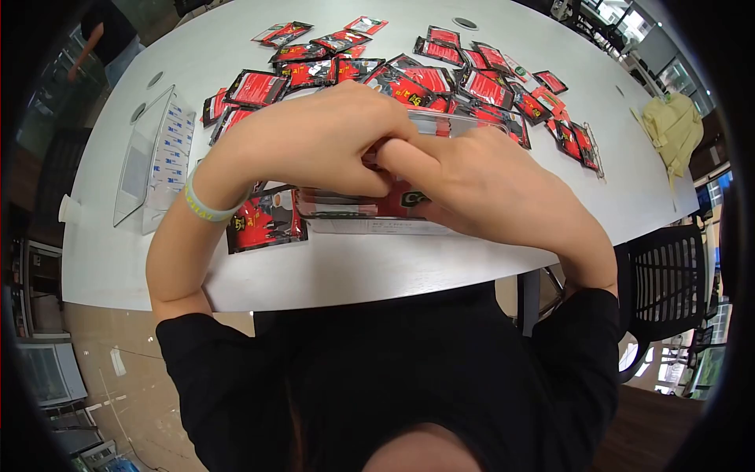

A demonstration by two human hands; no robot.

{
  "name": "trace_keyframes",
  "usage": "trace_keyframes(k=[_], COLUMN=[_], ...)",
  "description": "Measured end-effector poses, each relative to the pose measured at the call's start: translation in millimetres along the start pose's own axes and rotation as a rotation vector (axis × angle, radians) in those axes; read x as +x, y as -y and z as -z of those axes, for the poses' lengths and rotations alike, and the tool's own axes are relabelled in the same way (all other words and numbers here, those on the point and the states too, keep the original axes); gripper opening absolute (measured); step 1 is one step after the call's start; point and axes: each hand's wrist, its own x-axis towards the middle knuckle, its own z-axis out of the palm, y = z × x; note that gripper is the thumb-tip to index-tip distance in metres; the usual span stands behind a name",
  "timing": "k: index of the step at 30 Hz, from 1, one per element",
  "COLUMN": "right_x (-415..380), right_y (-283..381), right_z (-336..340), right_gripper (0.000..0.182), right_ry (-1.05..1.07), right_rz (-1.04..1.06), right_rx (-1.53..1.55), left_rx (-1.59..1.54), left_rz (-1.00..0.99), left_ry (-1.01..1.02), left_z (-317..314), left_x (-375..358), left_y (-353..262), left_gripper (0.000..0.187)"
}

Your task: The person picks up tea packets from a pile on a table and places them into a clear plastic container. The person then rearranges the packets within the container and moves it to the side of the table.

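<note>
Both hands meet above a clear plastic box near the table's front edge. My left hand, with a pale wristband, is closed with its fingers curled down. My right hand is closed too, its fingers bent against the left ones. What they grip is hidden between them. Just under the fingers, inside the box, shows a red packet with a dark green logo. Beside the box on the left lies a red and black packet, flat on the table and below my left wrist.
Several red and black packets are strewn across the white table behind the box. A clear stand with blue-printed labels is at left. Yellow-green cloth lies at the right edge, near a black chair. Another person stands far left.
</note>
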Motion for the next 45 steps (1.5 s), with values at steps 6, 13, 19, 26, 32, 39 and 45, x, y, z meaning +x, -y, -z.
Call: trace_keyframes(k=[6,13,19,26,32,39,45], right_x=[1.8,-13.2,-28.2,-30.6,-32.9,-38.1,-38.9], right_y=[-6.8,-32.2,-50.1,-58.8,-57.1,-26.7,-34.0], right_z=[-18.5,-28.7,-1.4,-11.3,-12.2,-9.3,-17.1], right_gripper=[0.051,0.055,0.033,0.023,0.036,0.027,0.031], right_ry=[-0.292,-0.328,-0.181,0.255,0.385,0.442,0.391], right_rz=[0.046,0.07,-0.063,-0.009,0.051,-0.135,-0.056], right_rx=[-0.109,0.2,0.662,0.734,0.606,0.165,0.289], left_rx=[0.076,0.091,0.23,0.276,0.527,0.605,0.531], left_rz=[-0.066,0.063,0.081,0.088,0.006,-0.044,0.009], left_ry=[-0.151,-0.039,-0.032,0.051,-0.146,-0.189,-0.107], left_z=[6.4,1.1,-5.3,-5.9,-25.6,-29.8,-25.4], left_x=[-4.0,0.1,-2.8,-3.7,-4.6,-5.1,-2.1], left_y=[7.8,-6.7,-19.6,-33.4,-34.4,-38.9,-35.9], left_gripper=[0.024,0.045,0.036,0.029,0.029,0.026,0.03])
